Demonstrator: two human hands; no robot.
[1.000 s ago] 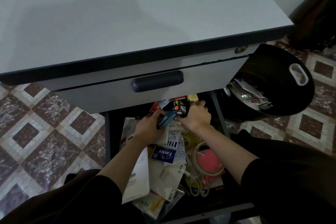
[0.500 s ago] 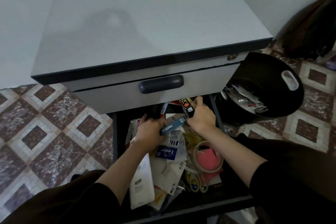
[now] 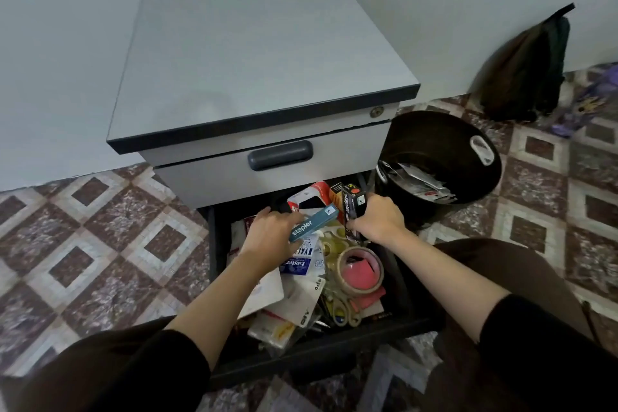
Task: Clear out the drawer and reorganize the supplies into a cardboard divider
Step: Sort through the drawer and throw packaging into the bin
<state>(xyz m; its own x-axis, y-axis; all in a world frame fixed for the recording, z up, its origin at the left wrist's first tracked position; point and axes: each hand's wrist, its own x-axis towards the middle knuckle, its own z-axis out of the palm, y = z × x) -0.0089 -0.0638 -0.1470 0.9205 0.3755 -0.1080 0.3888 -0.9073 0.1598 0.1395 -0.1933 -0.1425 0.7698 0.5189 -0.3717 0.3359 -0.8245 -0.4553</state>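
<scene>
Head view looked down on the open lower drawer (image 3: 301,361) of a grey cabinet (image 3: 261,53), which was crammed with loose supplies. The left grip (image 3: 271,234) was closed around a teal stapler box (image 3: 312,223), held tilted over the clutter near the drawer's middle. The right grip (image 3: 378,221) clasped a black stapler box (image 3: 352,207), nearly upright at the drawer's back right and just beside the teal one. Nearer the person lay a tape roll (image 3: 359,269) with something pink inside it, and white packets (image 3: 301,291). A black bin (image 3: 444,150) holding papers stood on the tiled floor (image 3: 100,227) to the right of the cabinet, and a dark bag (image 3: 528,67) leaned against the wall.
</scene>
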